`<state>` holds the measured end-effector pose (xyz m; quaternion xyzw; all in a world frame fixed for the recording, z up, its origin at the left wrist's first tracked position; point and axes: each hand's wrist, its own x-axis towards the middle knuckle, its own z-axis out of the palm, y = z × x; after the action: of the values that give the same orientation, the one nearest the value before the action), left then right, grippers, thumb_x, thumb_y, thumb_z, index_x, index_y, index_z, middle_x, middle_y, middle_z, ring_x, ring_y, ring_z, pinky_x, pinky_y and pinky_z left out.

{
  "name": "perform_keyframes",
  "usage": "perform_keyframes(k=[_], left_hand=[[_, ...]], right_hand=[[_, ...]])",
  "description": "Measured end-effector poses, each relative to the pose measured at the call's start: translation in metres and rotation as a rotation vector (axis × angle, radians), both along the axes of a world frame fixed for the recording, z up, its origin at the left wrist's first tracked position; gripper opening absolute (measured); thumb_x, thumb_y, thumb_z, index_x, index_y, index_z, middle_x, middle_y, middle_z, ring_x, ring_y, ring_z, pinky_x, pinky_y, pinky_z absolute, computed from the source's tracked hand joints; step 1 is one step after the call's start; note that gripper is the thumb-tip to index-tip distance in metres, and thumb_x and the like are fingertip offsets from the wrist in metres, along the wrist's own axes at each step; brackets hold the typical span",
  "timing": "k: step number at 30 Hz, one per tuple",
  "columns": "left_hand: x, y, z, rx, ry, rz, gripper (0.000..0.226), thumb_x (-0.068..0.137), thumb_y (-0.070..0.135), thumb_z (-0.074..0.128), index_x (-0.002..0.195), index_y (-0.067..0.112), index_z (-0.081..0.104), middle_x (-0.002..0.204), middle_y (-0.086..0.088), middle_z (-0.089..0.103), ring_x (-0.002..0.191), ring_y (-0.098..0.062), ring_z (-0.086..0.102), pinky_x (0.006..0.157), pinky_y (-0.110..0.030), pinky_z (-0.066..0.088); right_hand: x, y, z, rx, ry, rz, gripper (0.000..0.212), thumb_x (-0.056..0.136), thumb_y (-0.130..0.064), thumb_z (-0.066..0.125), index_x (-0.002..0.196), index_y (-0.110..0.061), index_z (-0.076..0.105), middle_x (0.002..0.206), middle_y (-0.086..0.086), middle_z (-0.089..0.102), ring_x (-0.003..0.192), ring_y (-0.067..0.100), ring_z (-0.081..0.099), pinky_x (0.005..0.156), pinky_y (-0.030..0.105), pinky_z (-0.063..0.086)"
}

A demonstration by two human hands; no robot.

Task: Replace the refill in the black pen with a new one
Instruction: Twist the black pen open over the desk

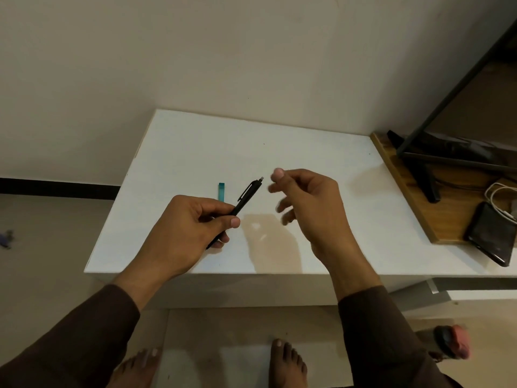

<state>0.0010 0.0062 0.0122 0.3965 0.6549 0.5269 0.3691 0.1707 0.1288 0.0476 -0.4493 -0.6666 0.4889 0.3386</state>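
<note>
My left hand [193, 225] grips the lower half of the black pen [247, 196] above the white table [321, 163]. The pen slants up to the right, its clip and pale push button at the top end. Just right of that button hovers my right hand [305, 203], fingers loosely curled and blurred, holding nothing that I can see. A thin teal piece [221, 191], partly hidden behind my left hand, lies on the table just left of the pen.
A wooden board [405, 191] at the table's right carries a black stand [425, 169], a dark phone [492, 236] and a white cable [500, 197]. Bare feet stand on the floor below the table's front edge.
</note>
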Motion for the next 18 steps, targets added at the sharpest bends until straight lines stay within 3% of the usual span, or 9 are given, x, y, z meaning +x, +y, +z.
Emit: perform_keyframes(k=[3, 9, 14, 18], left_hand=[[0.0004, 0.0003, 0.0007, 0.013, 0.05, -0.02, 0.021, 0.087, 0.015, 0.079, 0.089, 0.036, 0.081, 0.081, 0.003, 0.082, 0.069, -0.022, 0.077, 0.064, -0.023, 0.064], [-0.0005, 0.0015, 0.0019, 0.019, 0.1, -0.017, 0.023, 0.088, 0.015, 0.079, 0.091, 0.037, 0.08, 0.08, 0.011, 0.081, 0.069, -0.019, 0.077, 0.073, -0.027, 0.065], [-0.0009, 0.0015, 0.0026, 0.018, 0.149, -0.031, 0.023, 0.089, 0.016, 0.078, 0.091, 0.039, 0.08, 0.082, 0.015, 0.08, 0.069, -0.017, 0.076, 0.074, -0.028, 0.065], [-0.0032, 0.0013, 0.0019, -0.002, 0.181, -0.026, 0.016, 0.089, 0.017, 0.078, 0.1, 0.028, 0.083, 0.083, 0.016, 0.079, 0.069, -0.016, 0.075, 0.074, -0.032, 0.066]], right_hand=[[-0.0038, -0.0054, 0.0047, -0.15, 0.116, 0.1, 0.017, 0.094, -0.027, 0.073, 0.099, -0.012, 0.079, 0.09, 0.003, 0.081, 0.073, 0.015, 0.076, 0.056, 0.025, 0.057], [0.0007, -0.0027, 0.0079, -0.223, 0.173, 0.129, 0.01, 0.092, -0.017, 0.075, 0.094, -0.007, 0.078, 0.089, 0.01, 0.081, 0.08, 0.019, 0.077, 0.062, 0.033, 0.06], [-0.0012, -0.0048, 0.0106, -0.175, 0.135, 0.133, 0.007, 0.096, -0.014, 0.07, 0.093, -0.009, 0.073, 0.089, 0.008, 0.081, 0.082, 0.019, 0.078, 0.055, 0.032, 0.059], [-0.0004, -0.0059, 0.01, -0.187, 0.146, 0.108, 0.007, 0.099, -0.016, 0.067, 0.093, -0.012, 0.069, 0.088, 0.009, 0.081, 0.086, 0.019, 0.079, 0.05, 0.031, 0.057]])
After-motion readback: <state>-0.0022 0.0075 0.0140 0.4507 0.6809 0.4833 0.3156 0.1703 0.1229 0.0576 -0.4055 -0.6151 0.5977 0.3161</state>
